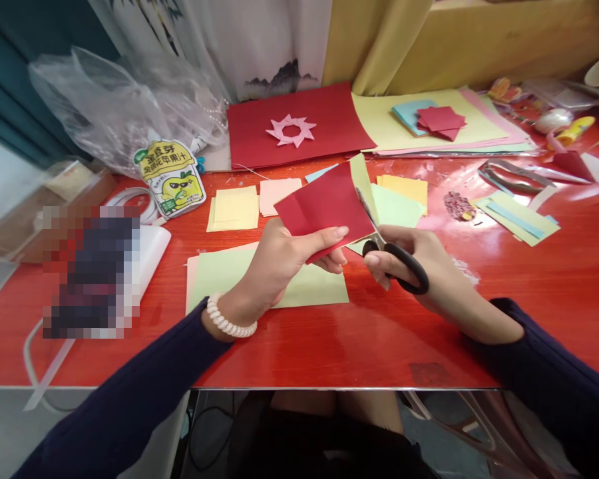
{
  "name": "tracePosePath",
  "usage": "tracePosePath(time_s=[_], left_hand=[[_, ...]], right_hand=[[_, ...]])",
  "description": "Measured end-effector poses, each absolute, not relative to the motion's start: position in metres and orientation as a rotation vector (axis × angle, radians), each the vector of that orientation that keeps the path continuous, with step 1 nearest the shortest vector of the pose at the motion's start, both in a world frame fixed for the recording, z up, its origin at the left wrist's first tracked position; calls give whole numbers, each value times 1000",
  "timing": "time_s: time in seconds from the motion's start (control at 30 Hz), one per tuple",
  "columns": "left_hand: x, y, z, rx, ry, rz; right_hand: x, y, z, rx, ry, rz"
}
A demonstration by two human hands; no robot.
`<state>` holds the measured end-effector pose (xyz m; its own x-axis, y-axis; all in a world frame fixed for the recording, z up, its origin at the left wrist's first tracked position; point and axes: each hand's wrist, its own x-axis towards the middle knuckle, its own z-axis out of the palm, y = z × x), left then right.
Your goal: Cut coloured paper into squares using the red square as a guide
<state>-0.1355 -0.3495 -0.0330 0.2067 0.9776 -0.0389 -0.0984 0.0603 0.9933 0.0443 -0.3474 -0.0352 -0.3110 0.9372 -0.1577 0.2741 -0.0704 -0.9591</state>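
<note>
- The near edge of the glossy red table [329,352] is running across the lower part of the view, with two dark-sleeved forearms reaching over it from below.
- The left hand [279,259] is wearing a pearl-bead bracelet [228,322] at the wrist and is pinching a folded red paper sheet [324,203] between thumb and fingers, holding it lifted above the table.
- The right hand [419,263] is gripping black-handled scissors [397,263], fingers threaded through the loops; the blades are pointing up and away, meeting the right edge of the red sheet, where a yellow-green paper is showing just behind it.
- Under the left hand, a pale green paper sheet [229,269] is lying flat on the table, with a pink one peeking out beneath it.
- Just beyond the hands, small squares of yellow paper [234,207], pink and orange paper are lying scattered.
- To the left, a drink pouch [172,176] printed with a cartoon lemon is leaning against a clear plastic bag [114,100].
- Farther back, a pink paper star [290,130] is resting on a large dark red sheet [339,113].
- At the far right, a stack of coloured sheets [479,130] is carrying small red folded pieces [440,121] on a blue square.
</note>
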Motion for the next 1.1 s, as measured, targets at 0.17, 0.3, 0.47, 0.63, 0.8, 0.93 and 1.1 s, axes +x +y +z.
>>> tracePosePath(time_s=[0.17, 0.3, 0.47, 0.63, 0.8, 0.93, 1.1], left_hand=[[-135, -350, -34, 1159, 982, 1063], [-134, -350, -36, 1135, 960, 1049], [-135, -349, -38, 1123, 918, 1057], [-133, -350, -39, 1126, 947, 1012], [-132, -350, -40, 1115, 960, 1004], [-132, -351, -42, 1106, 909, 980], [-132, -352, -43, 1099, 904, 976]], right_hand=[[46, -346, -45, -1177, -1467, 1500], [48, -345, -46, -1142, -1458, 1545], [47, -345, -44, -1185, -1487, 1499], [44, -346, -39, -1213, -1485, 1508], [46, -345, -41, -1237, -1490, 1502], [46, -345, -41, -1234, -1486, 1515], [44, -346, -37, -1292, -1504, 1454]])
